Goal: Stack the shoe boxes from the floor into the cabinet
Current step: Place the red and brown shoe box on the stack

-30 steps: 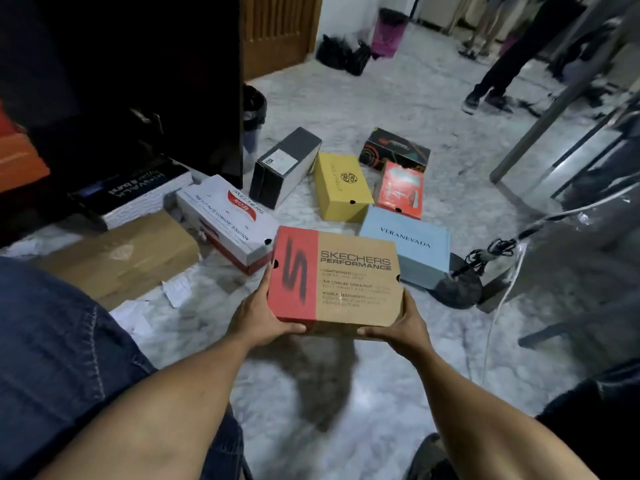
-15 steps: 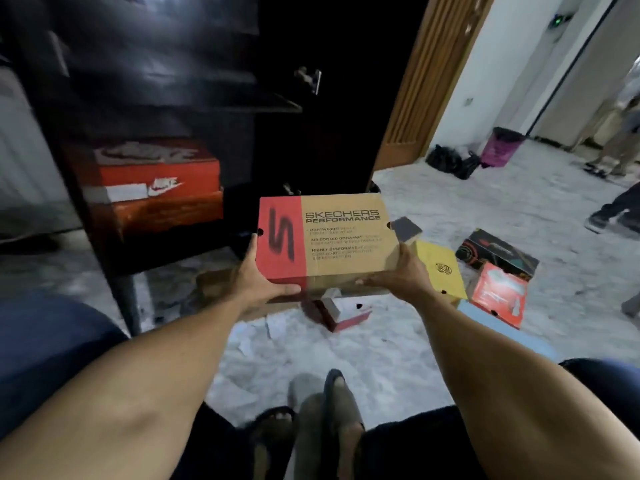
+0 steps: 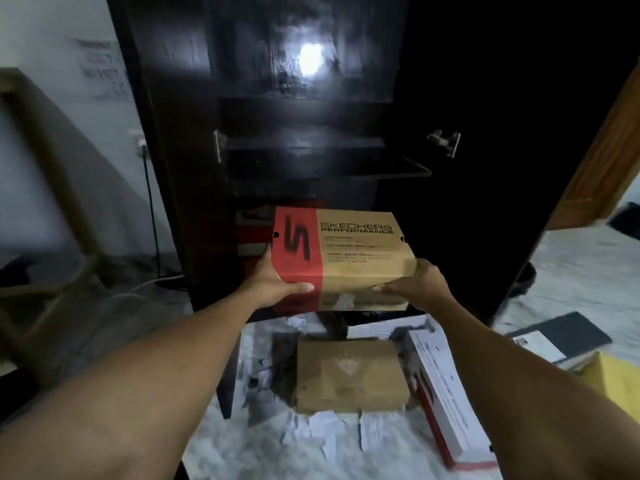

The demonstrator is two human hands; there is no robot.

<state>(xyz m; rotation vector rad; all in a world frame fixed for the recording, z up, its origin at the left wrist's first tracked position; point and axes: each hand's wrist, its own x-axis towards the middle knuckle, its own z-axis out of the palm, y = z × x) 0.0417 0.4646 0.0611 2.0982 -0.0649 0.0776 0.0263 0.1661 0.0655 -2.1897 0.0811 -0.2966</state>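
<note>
I hold a red and tan Skechers shoe box (image 3: 349, 251) level in front of the dark cabinet (image 3: 298, 98). My left hand (image 3: 277, 282) grips its red left end, thumb on the front lip. My right hand (image 3: 415, 285) grips the tan right corner. Behind the box, on the cabinet's low shelf, a red box (image 3: 251, 233) is partly hidden. On the floor below lie a plain brown box (image 3: 349, 375), a white and red box (image 3: 446, 393), a black box (image 3: 561, 337) and a yellow box (image 3: 616, 379).
The cabinet's dark door (image 3: 502, 150) stands open to the right, with a metal hinge (image 3: 445, 140) on it. An upper shelf (image 3: 322, 168) juts out above the held box. Torn paper scraps (image 3: 322, 434) litter the marble floor. A wooden frame (image 3: 52, 188) and a cable (image 3: 152, 209) stand at left.
I have turned left to face the cabinet and carried the Skechers box up to its lower opening. The boxes on the floor have slid to the bottom right of the view.
</note>
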